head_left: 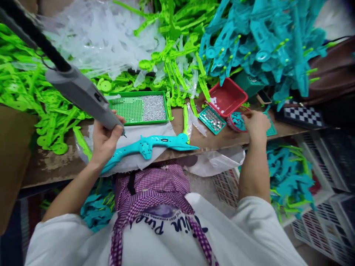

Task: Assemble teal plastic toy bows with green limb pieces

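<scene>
My left hand [107,138] is wrapped around the lower end of a grey electric screwdriver [80,92], its tip pointing down at the worktop. Just below that tip lies a blue plastic toy bow [145,145], curved, on a white cloth [130,133]. My right hand [256,125] is over the right side of the worktop, fingers bent and close together at the rim of a small round red basket [230,125] of blue pieces. Whatever the fingertips pinch is hidden. A teal tray [271,123] is partly behind this hand.
A green tray [124,120] of small silvery screws stands behind the bow. A teal tray of round metal pieces [212,119] and a red bin [227,94] are farther right. Green parts [16,81], clear plastic bags [111,37] and blue parts [263,40] are heaped behind.
</scene>
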Demonstrator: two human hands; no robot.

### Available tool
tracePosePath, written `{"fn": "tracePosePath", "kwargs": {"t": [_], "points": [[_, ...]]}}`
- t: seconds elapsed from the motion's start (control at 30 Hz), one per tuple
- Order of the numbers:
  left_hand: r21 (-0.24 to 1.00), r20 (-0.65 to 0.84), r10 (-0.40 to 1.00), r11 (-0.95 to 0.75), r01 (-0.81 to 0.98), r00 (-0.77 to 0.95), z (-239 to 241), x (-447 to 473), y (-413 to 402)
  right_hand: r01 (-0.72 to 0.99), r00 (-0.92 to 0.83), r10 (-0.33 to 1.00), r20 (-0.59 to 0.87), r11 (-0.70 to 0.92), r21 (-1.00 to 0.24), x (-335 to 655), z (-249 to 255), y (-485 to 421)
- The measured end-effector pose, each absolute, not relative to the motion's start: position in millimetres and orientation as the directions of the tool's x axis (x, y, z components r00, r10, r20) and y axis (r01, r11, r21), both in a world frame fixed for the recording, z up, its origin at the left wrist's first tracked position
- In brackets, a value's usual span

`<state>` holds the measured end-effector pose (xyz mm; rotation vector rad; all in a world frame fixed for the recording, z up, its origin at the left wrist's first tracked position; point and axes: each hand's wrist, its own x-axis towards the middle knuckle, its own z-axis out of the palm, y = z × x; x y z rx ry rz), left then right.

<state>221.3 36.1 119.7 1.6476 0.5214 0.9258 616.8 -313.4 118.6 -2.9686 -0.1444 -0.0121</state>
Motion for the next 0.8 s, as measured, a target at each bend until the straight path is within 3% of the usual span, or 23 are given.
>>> {"fn": "tracePosePath", "kwargs": {"t": [0.07, 0.13, 0.37, 0.6, 0.8], "points": [[0.944, 0.321, 0.778, -0.306, -0.121, 0.54, 115.9, 224.9, 36.6, 0.123, 0.984, 0.14, -0.109, -0.981, -0.151, 622.2, 112.2, -318.4], [0.937, 0.339, 0.803, -0.333, -0.102, 0.49, 114.2, 226.0, 35.8, 0.148, 0.976, 0.169, -0.141, -0.978, -0.145, 622.1, 104.4, -318.0], [0.9, 0.428, 0.818, -0.423, -0.102, 0.383, 112.1, 216.5, 32.1, 0.13, 0.987, 0.14, -0.082, -0.985, -0.113, 623.3, 90.7, -327.9], [0.913, 0.381, 0.823, -0.407, -0.03, 0.423, 104.4, 198.1, 25.1, 0.225, 0.953, 0.257, -0.163, -0.955, -0.192, 619.9, 94.7, -325.7], [0.906, 0.388, 0.815, -0.424, -0.015, 0.43, 102.4, 184.4, 16.2, 0.172, 0.98, 0.192, -0.047, -0.947, -0.273, 608.4, 100.6, -319.4]]}}
